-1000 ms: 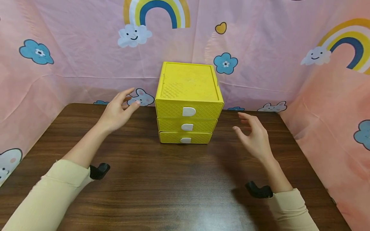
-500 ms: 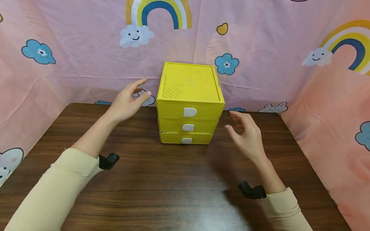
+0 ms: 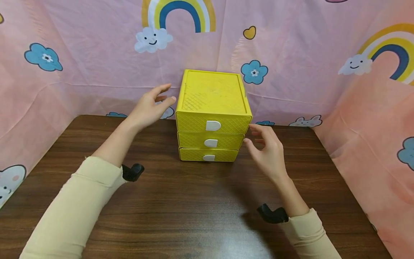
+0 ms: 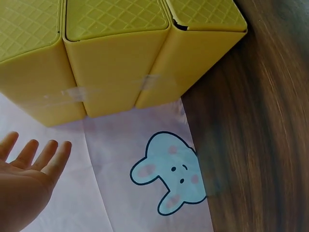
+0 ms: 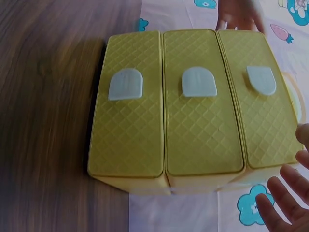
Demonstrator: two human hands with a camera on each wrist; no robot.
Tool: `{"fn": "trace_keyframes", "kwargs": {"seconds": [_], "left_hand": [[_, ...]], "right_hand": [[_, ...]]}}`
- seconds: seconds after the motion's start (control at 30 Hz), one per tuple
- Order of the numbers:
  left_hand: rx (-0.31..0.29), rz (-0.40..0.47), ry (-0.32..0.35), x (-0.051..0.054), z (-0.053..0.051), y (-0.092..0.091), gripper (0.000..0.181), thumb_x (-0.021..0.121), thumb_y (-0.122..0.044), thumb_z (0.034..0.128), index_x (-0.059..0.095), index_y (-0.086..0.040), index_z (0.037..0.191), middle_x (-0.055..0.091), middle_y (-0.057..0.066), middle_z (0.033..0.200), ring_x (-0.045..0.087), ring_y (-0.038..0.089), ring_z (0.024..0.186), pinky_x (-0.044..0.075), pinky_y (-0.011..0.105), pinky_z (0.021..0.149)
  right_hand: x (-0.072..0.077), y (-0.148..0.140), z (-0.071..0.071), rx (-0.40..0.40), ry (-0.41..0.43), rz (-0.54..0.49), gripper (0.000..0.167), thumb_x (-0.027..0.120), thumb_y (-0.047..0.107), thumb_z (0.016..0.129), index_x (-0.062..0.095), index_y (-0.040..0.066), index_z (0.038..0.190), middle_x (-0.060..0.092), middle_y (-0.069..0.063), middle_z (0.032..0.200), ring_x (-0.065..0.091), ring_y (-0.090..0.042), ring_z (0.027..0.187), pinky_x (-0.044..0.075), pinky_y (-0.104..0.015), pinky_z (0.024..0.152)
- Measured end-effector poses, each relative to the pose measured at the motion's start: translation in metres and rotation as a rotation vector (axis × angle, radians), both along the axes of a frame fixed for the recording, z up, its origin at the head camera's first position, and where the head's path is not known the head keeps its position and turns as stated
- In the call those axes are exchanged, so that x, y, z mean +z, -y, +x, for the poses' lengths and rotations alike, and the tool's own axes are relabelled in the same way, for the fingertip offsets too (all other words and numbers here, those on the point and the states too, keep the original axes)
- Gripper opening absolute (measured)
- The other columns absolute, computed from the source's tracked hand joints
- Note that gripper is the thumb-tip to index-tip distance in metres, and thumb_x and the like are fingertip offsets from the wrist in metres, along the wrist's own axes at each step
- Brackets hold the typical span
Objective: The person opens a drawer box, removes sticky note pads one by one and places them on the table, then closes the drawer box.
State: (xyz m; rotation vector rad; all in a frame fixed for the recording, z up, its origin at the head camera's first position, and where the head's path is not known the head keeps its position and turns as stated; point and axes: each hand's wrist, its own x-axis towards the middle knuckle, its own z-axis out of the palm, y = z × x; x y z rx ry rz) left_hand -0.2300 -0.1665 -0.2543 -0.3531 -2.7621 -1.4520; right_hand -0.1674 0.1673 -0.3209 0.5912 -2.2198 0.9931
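Note:
A yellow three-drawer storage box [image 3: 213, 91] stands on the dark wooden table, its drawers closed and each fitted with a white handle [image 3: 213, 125]. My left hand [image 3: 150, 109] hovers just left of the box's upper part, fingers apart and loosely bent. In the left wrist view a gap shows between the left fingers [image 4: 58, 159] and the box's side. On the other side my right hand [image 3: 267, 151] is close to the right front edge, thumb and fingers spread and holding nothing. Whether its fingertips touch the box, I cannot tell.
Pink cloth [image 3: 284, 43] printed with rainbows, clouds and flowers hangs behind the box and along both sides. The brown table [image 3: 181, 208] extends in front of the box. A black mount [image 3: 133, 172] sits at the left wrist and another black mount [image 3: 272, 214] at the right.
Both hands have come inward toward the box: the left moved right and slightly up, the right moved left. The box has stayed in place.

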Motion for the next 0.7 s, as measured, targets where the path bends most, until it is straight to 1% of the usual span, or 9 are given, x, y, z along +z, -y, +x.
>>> {"fn": "trace_keyframes", "kwargs": {"seconds": [0.17,0.33,0.43,0.53,0.7], "left_hand": [[0.003,0.039,0.029,-0.001,-0.005,-0.005,0.063,0.048,-0.047,0.0914,0.025,-0.026,0.146,0.024,-0.001,0.151,0.034,0.021,0.133,0.038,0.045,0.101],[-0.002,0.077,0.033,-0.001,-0.01,-0.012,0.062,0.049,-0.044,0.0918,0.027,-0.024,0.146,0.025,0.001,0.151,0.036,0.02,0.132,0.037,0.043,0.103],[-0.005,0.092,0.03,-0.001,-0.011,-0.016,0.061,0.051,-0.04,0.092,0.028,-0.022,0.146,0.026,0.003,0.15,0.038,0.021,0.131,0.037,0.042,0.103],[-0.004,0.108,0.033,-0.001,-0.012,-0.019,0.06,0.052,-0.038,0.0922,0.029,-0.021,0.145,0.027,0.004,0.15,0.038,0.022,0.131,0.038,0.042,0.103],[0.006,0.129,0.043,0.0,-0.013,-0.022,0.059,0.051,-0.037,0.0924,0.03,-0.02,0.145,0.028,0.005,0.149,0.038,0.022,0.131,0.037,0.041,0.104]], "right_hand": [[0.001,0.01,-0.001,0.0,-0.016,-0.003,0.037,0.07,0.008,0.079,0.061,0.006,0.115,0.06,-0.009,0.103,0.06,-0.021,0.092,0.054,-0.038,0.074],[0.001,0.022,-0.003,-0.003,-0.039,0.0,0.035,0.071,0.009,0.079,0.062,0.006,0.113,0.06,-0.009,0.1,0.058,-0.021,0.091,0.054,-0.036,0.074],[0.002,0.029,-0.003,-0.007,-0.048,0.003,0.034,0.071,0.01,0.079,0.062,0.006,0.112,0.061,-0.009,0.1,0.058,-0.02,0.09,0.053,-0.033,0.072],[0.002,0.035,-0.004,-0.017,-0.049,0.008,0.032,0.071,0.011,0.079,0.063,0.005,0.11,0.06,-0.01,0.096,0.057,-0.018,0.087,0.052,-0.031,0.068],[0.001,0.044,-0.004,-0.031,-0.031,0.014,0.03,0.07,0.011,0.08,0.063,0.006,0.109,0.059,-0.009,0.094,0.057,-0.018,0.084,0.052,-0.031,0.066]]}}
